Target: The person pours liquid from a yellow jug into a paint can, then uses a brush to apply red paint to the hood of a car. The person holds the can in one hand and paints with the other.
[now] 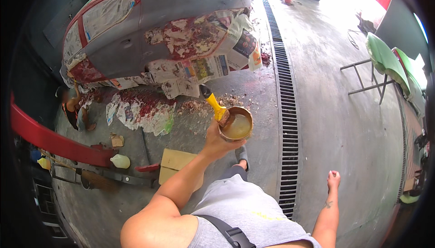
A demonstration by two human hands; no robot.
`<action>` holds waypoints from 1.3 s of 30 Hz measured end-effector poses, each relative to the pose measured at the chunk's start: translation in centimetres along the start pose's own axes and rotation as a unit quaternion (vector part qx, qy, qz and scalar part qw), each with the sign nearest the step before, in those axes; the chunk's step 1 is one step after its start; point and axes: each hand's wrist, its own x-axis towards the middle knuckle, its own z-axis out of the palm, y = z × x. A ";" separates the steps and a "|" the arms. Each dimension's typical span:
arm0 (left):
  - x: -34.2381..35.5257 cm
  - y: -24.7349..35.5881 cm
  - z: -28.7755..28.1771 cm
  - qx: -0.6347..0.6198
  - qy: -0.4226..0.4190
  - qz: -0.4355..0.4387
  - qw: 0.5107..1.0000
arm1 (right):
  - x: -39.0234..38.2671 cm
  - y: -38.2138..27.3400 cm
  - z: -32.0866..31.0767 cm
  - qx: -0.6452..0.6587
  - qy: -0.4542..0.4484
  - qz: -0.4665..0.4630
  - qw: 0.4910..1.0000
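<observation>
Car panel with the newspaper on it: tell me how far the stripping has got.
Done: red paint on the car panel has blistered and flaked, and scrapings lie on the newspaper on the floor. In hand: the left hand carries a tin of brownish liquid with a yellow-handled brush resting in it; the right hand hangs closed with nothing in it. Left: red patches remaining on the panel.

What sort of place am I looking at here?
Likely a car body repair and paint shop: a sanded car masked with newspaper, a detached red bumper, and a can in the left hand.
</observation>
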 end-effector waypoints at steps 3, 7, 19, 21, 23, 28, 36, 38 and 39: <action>6.0 -2.4 1.6 -0.020 0.039 -0.026 0.999 | 4.4 -9.3 5.9 0.122 -0.044 -0.036 0.991; 15.0 -3.8 2.9 -0.027 0.088 -0.028 0.995 | 3.5 -13.0 15.3 -0.025 -0.228 -0.065 0.971; 43.8 -6.5 9.4 -0.006 0.135 0.028 0.990 | 15.2 -8.2 22.3 -0.125 -0.361 0.236 0.893; 47.5 -7.2 11.6 0.018 0.172 0.009 0.985 | 22.0 -9.3 23.6 -0.131 -0.358 0.211 0.900; 51.1 -7.4 13.7 0.025 0.204 0.015 0.979 | 28.9 -11.9 25.0 -0.147 -0.348 0.099 0.921; 57.5 -6.8 17.9 0.032 0.256 0.013 0.966 | 52.5 -31.0 33.0 -0.045 -0.278 0.057 0.958; 64.5 -7.3 20.7 0.039 0.293 0.040 0.955 | 62.7 -83.1 47.7 -0.068 -0.291 -0.358 0.884; 66.2 -7.5 21.2 0.019 0.312 0.024 0.949 | 57.5 -93.7 50.0 -0.009 -0.350 -0.400 0.847; 67.2 -7.8 21.3 0.005 0.321 0.018 0.947 | 54.8 -98.3 50.8 0.023 -0.391 -0.416 0.821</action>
